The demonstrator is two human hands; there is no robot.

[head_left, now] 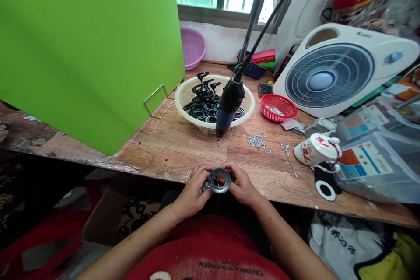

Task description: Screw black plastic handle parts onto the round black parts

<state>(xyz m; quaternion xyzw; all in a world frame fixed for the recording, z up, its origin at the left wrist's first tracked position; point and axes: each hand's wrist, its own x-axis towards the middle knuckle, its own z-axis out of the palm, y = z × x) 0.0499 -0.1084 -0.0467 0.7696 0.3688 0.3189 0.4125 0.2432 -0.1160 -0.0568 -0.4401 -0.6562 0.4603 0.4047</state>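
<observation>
Green board (88, 52) at 10 o'clock, fan (328, 74) at 2. White basket (183, 96) at 12, still heaped with black rings (205, 105). Carton (98, 223) at 8 holds a few, so probably early going. Left hand (192, 192) and right hand (243, 186) pinch one ring part (219, 181) at 6, at the table edge. Screws (257, 141) at 1.

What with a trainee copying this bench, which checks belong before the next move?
1. Part secured: ok. The left hand and right hand both grip the metal ring part at the table edge.
2. Driver in reach: ok. The hanging driver dangles tip-down over the table, ahead of the hands.
3. Screws at hand: ok. Loose screws lie right of the driver tip; more sit in the red basket.
4. Part stock: ok. Black parts sit in the white basket.
5. Ring's holes lined up: cannot tell, too small to see.
</observation>
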